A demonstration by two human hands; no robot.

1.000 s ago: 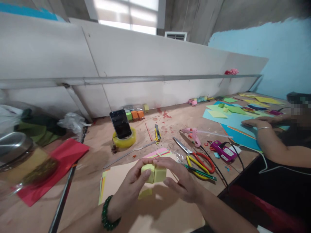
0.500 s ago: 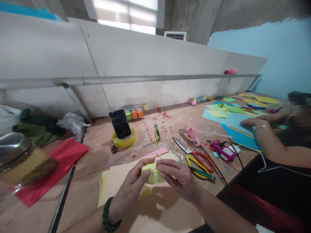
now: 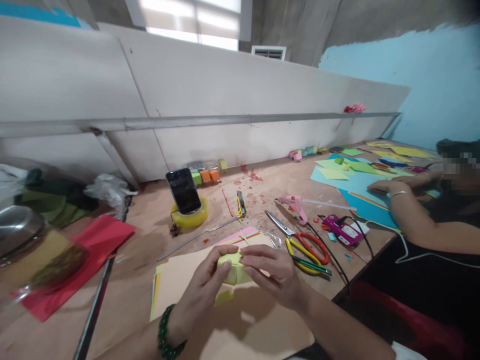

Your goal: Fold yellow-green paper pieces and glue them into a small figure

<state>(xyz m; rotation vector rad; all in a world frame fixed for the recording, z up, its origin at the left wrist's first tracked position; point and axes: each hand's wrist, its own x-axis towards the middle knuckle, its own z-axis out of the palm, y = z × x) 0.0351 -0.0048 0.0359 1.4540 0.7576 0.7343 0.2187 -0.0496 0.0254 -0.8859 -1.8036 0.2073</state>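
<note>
My left hand [image 3: 204, 292] and my right hand [image 3: 275, 274] together grip a small folded yellow paper block [image 3: 233, 269] just above a stack of peach and coloured paper sheets [image 3: 180, 280]. My left thumb presses on the block's left face and my right fingers cover its top and right side. A green bead bracelet [image 3: 165, 336] circles my left wrist. A loose yellow paper scrap [image 3: 224, 296] lies under my hands.
Scissors with red and yellow handles [image 3: 305, 246], a pink glue gun [image 3: 296, 205], a purple device [image 3: 342, 231], a yellow cutter [image 3: 241, 204] and a metal ruler [image 3: 197, 237] lie beyond. A phone [image 3: 183, 191] leans in a tape roll [image 3: 191, 217]. Red paper [image 3: 80, 260] lies left. Another person [image 3: 431, 225] works at right.
My right fingers have slid over the top of the yellow block, covering more of it. The view shifted slightly; the block stays in the same spot.
</note>
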